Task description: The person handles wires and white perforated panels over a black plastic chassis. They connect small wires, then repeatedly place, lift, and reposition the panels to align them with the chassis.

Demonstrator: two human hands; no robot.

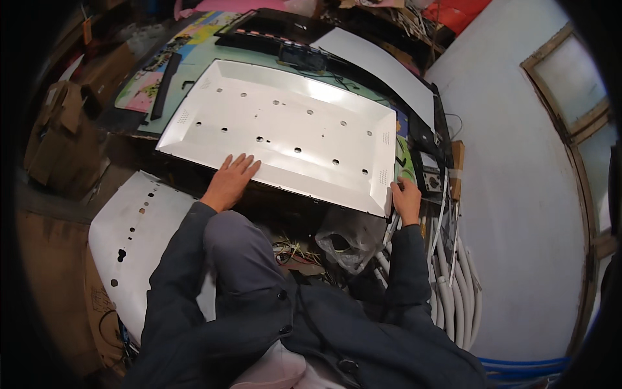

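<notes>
A large white rectangular panel (pixel 285 126) with several small holes lies flat on a worktable covered by a colourful sheet (pixel 188 58). My left hand (pixel 230 178) rests flat on the panel's near edge, fingers spread. At the panel's near right corner, my right hand (pixel 407 198) curls its fingers around the edge. Both dark sleeves come up from the lower edge.
A second white perforated sheet (pixel 133 233) leans below the table at left. A clear plastic bag (pixel 343 243) and loose wires sit under the table edge. White tubes (pixel 453 292) stand at right beside a small meter (pixel 431 175). Dark panels (pixel 272 29) lie at the far end.
</notes>
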